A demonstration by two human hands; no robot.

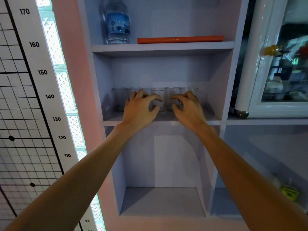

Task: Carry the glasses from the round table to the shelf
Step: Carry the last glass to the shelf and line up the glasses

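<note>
**Glasses on the middle shelf, both hands at the row**

Head view. Your two hands reach into the middle shelf (213, 121), where a row of clear glasses stands upright side by side. I count about five, though the outer ones are faint against the back wall. The round desk is not in view.

Step in hand, as I judge it: the setting-down end of a carry. The glasses stand on the shelf board, and your hands are either letting go or nudging them into line.

Left hand (141, 108): fingers curled and half spread, thumb and forefinger forming an open C just beside the middle glass (159, 99). It covers the lower part of the second glass (135, 90). I cannot tell whether the fingertips touch glass.

Right hand (187, 105): also curled, thumb and forefinger loosely bracketing the fourth glass (173, 95). Contact looks possible but no firm pinch shows. The right-end glass (189, 90) sits behind the knuckles; the left-end glass (119, 99) stands clear of both hands.

Next move calls for: draw both hands straight back without clipping the rims, since the glasses stand close together.

Above: a water bottle (118, 25) and an orange book (180, 39), well apart from your hands.
</note>
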